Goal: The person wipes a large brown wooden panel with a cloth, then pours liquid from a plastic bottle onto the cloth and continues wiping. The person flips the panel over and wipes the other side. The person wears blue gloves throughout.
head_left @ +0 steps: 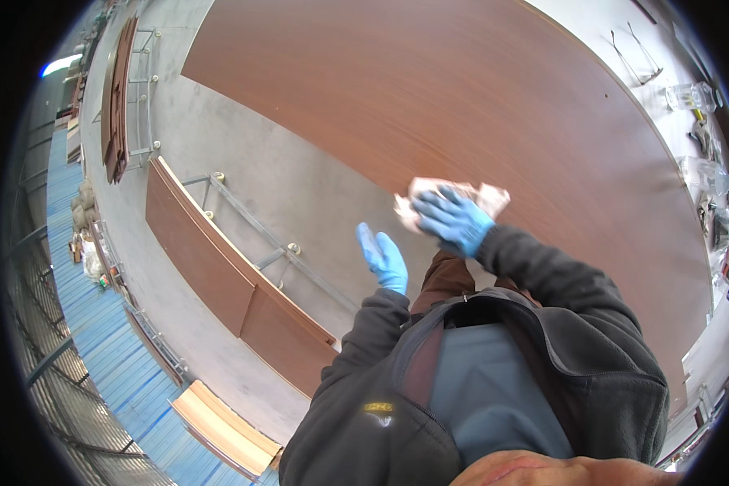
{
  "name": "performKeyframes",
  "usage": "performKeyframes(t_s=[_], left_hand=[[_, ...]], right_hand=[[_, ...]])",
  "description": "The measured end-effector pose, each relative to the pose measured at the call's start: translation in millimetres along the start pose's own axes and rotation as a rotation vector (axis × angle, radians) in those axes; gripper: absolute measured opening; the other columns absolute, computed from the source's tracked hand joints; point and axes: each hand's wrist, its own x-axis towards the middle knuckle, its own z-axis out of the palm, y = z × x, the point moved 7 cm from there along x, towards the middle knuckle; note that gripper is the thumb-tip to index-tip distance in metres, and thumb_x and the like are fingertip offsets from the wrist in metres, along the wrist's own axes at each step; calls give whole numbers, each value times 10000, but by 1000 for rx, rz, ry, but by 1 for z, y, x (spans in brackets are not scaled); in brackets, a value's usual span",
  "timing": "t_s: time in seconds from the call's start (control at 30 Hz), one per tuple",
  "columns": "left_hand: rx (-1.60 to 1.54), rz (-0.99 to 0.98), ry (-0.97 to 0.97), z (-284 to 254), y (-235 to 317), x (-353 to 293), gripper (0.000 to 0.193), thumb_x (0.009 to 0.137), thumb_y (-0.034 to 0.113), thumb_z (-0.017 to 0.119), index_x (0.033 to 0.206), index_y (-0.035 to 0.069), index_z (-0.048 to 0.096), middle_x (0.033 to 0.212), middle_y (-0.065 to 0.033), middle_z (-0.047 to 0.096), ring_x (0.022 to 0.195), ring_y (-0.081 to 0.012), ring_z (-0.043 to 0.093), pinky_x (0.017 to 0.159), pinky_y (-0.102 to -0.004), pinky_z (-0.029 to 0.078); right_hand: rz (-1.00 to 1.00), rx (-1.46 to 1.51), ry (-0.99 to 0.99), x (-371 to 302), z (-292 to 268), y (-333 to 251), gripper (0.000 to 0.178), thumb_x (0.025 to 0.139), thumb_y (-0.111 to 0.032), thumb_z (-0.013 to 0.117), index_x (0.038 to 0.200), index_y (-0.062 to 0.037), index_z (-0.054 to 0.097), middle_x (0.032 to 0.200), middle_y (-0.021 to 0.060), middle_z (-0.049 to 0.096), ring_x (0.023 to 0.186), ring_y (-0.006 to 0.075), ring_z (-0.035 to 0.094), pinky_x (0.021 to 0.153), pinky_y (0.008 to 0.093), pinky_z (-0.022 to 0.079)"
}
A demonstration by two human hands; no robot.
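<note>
Worryingly, his right hand [454,219] gripped a crumpled rag [449,194] on the brown panel [429,89], left hand [385,259] released; trapped grit might scratch.

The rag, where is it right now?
In the head view the crumpled rag sits right of centre, pressed under the blue-gloved right hand on the near edge of the big brown wood panel.
</note>
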Motion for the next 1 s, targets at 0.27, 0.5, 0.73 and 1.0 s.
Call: performKeyframes(t_s=[0.27,0.5,0.73,1.0], left_hand=[[-175,-234,45,-33,-45,37,669,1133,252,562,1659,-61,292,1733,-256,328,1605,-343,351,1311,-427,307],[-94,-338,-13,-32,-77,19,665,1133,287,591,1645,-53,336,1704,-218,399,1582,-298,394,1302,-397,328],[-83,-433,-15,-57,-89,89,644,1122,289,622,1616,-54,393,1662,-203,467,1545,-292,446,1283,-395,357],[-25,-460,-82,-146,-89,261,626,1105,312,646,1582,-45,455,1645,-196,496,1519,-292,473,1264,-400,372]], right_hand=[[131,-39,-56,-100,-54,-25,703,669,-302,861,1293,-90,617,1519,150,589,1416,362,564,1142,619,412],[161,-88,-28,-58,-40,-11,696,715,-398,801,1313,-85,628,1524,149,583,1404,370,558,1120,621,403],[101,-130,-9,68,-25,9,737,676,-336,848,1330,-87,618,1534,143,571,1433,357,529,1142,605,388],[64,-207,74,278,31,49,783,633,-299,871,1341,-73,623,1521,154,576,1443,365,520,1146,601,393]])
